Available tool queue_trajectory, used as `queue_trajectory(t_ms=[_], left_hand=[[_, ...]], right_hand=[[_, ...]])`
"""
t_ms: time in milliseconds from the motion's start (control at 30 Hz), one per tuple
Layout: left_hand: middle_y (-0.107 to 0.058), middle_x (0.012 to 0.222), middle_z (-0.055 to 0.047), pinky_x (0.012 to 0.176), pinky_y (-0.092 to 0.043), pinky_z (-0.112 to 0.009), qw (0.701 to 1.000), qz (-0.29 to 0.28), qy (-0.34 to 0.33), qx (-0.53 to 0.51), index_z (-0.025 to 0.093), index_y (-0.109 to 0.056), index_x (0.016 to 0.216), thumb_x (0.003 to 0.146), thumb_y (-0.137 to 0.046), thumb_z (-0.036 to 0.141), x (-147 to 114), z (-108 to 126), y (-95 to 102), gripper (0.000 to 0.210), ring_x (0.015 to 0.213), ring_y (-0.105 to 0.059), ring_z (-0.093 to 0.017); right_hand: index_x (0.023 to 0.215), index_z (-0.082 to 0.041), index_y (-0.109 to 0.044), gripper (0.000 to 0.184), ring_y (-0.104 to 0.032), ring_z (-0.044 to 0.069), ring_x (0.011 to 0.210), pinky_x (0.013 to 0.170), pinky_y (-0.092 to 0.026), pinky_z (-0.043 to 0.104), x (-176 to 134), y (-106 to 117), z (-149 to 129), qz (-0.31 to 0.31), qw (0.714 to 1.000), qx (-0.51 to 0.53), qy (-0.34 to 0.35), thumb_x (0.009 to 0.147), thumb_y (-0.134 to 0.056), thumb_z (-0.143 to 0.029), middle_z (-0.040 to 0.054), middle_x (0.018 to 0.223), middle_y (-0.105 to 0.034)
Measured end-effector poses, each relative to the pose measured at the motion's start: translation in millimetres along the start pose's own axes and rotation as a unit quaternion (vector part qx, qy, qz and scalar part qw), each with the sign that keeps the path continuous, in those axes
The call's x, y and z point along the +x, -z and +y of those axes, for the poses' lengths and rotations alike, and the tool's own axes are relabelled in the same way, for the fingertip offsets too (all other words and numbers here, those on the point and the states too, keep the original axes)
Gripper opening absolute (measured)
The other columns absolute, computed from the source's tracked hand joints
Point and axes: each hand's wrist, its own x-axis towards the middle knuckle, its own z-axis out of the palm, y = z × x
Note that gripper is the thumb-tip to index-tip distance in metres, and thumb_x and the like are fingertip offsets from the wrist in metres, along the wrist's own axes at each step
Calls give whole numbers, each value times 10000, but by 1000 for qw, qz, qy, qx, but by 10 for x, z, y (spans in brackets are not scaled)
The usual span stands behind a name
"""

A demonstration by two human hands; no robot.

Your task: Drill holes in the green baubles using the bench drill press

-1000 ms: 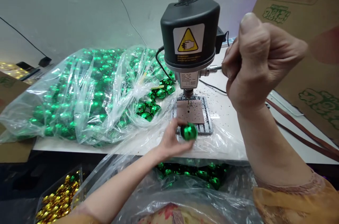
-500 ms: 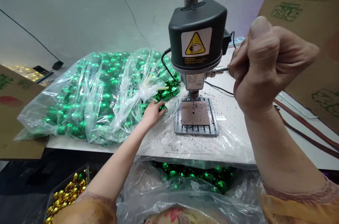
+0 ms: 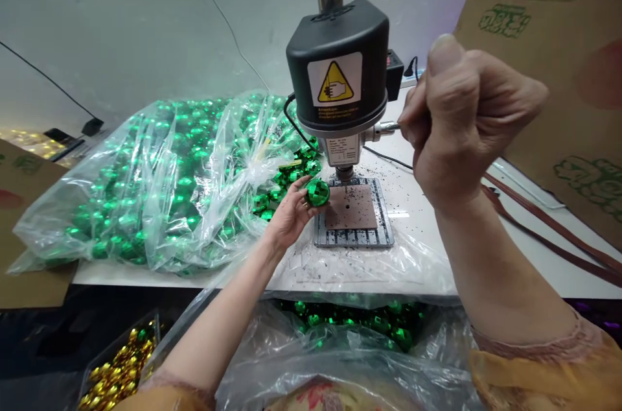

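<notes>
My left hand [image 3: 294, 213] holds a shiny green faceted ball [image 3: 317, 192] between thumb and fingers, just left of the drill press base. My right hand [image 3: 457, 113] is closed around the feed lever [image 3: 389, 128] of a small black drill press [image 3: 340, 67]; most of the grip is hidden by the fingers. Below the chuck [image 3: 345, 172], a brown board [image 3: 357, 213] with a small dark hole lies on the slotted metal base [image 3: 383, 236]. To the left, a clear plastic bag [image 3: 194, 184] full of green balls lies with its mouth facing the press.
Dark shavings are scattered around the base. A second plastic bag with green balls [image 3: 359, 320] hangs below the table edge. Gold balls [image 3: 116, 372] fill a container at lower left. A cardboard box [image 3: 549, 74] and brown straps [image 3: 539, 223] are on the right.
My left hand has come out of the bag's mouth and moved right and slightly up, now with a green ball. My right hand keeps its hold on the lever. The view has shifted slightly.
</notes>
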Motion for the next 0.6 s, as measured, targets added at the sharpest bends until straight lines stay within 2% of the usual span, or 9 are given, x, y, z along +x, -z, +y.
queue_trajectory(t_ms=[133,233,333,467,533,600], left_hand=[[-701,1170,-73,883,-602,-390,999,11,-26,31,256,-558,1259,838,-716,478,68,-198,-84,502,1012,-701,-209],[-691,1163,-73,865,-575,-338,991,7,-64,114,246,-566,1287,787,-779,448,81,-246,-93,580,1002,-689,-197],[-679,1137,-71,857,-544,-308,969,-8,-104,222,223,-552,1287,742,-818,372,43,-241,-75,624,993,-671,-188],[-690,1047,-64,763,-517,-283,933,-36,-126,336,187,-595,1206,771,-776,320,2,-207,-62,490,879,-649,-172],[-703,1092,-73,766,-515,-292,916,-65,-134,372,194,-614,1241,809,-734,315,9,-187,-69,465,893,-651,-185],[-691,1208,-82,842,-519,-323,902,-82,-148,397,214,-609,1298,832,-709,314,33,-177,-81,487,998,-653,-213]], right_hand=[[493,-199,-451,497,-345,43,423,464,-347,263,-7,7,10,-11,999,-51,-13,932,-585,-389,-48,455,-406],[500,-192,-440,470,-320,36,397,440,-291,270,-4,6,28,-10,1000,-3,12,919,-612,-321,-62,442,-373],[500,-183,-453,455,-317,24,377,419,-253,264,2,1,38,-11,999,29,24,904,-631,-292,-73,429,-352],[495,-185,-461,477,-322,21,377,418,-287,251,-2,0,15,-4,1000,3,16,886,-638,-392,-71,423,-364],[494,-186,-448,501,-313,18,383,431,-312,243,-7,2,-5,-5,1000,-18,5,882,-624,-449,-72,425,-357],[500,-182,-438,516,-310,11,393,452,-340,229,-10,7,-20,-10,999,-36,-10,894,-599,-475,-70,439,-355]])
